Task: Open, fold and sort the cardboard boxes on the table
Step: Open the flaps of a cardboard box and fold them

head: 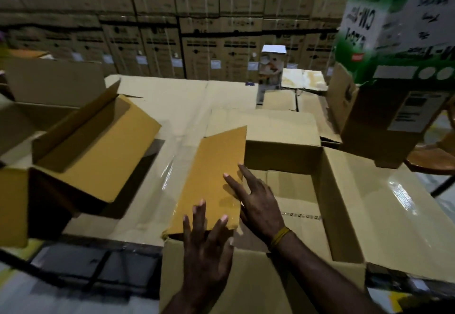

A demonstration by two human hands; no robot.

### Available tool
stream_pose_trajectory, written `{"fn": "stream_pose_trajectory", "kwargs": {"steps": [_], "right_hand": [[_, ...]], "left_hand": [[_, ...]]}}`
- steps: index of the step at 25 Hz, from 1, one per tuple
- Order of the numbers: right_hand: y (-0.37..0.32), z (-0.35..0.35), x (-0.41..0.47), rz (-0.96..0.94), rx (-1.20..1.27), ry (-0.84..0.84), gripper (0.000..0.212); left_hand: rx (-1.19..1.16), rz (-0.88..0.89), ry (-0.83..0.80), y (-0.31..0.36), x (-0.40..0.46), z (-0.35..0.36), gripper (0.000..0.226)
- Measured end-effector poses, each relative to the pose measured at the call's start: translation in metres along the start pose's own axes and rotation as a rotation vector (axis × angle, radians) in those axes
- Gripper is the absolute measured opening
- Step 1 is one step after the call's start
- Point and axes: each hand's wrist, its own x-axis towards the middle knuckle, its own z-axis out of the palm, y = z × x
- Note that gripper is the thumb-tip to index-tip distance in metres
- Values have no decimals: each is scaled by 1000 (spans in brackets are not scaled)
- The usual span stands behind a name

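Observation:
An open brown cardboard box [344,202] stands in front of me with its flaps spread. Its left flap [211,178], yellow-brown on the inside, stands half raised. My left hand [206,252] is at the near end of that flap with straight, spread fingers on the box's near corner. My right hand [256,202], with a yellow band at the wrist, lies with straight fingers against the flap's inner edge, reaching over the box's opening. A second opened box [93,151] lies on its side at the left, flaps spread.
Flattened cardboard sheets [177,106] cover the table behind. A green and white printed box [398,30] stands on a brown box [374,121] at the right. A wall of stacked cartons [172,18] fills the background. A small white box [272,64] stands at the far middle.

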Motion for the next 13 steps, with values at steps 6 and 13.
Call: {"fn": "stream_pose_trajectory", "kwargs": {"steps": [6, 13], "right_hand": [[-43, 10, 41, -134, 247, 96, 109], [-69, 43, 53, -232, 152, -200, 92]], "left_hand": [[217, 106, 7, -29, -29, -16, 62], [537, -252, -211, -58, -12, -43, 69]]}}
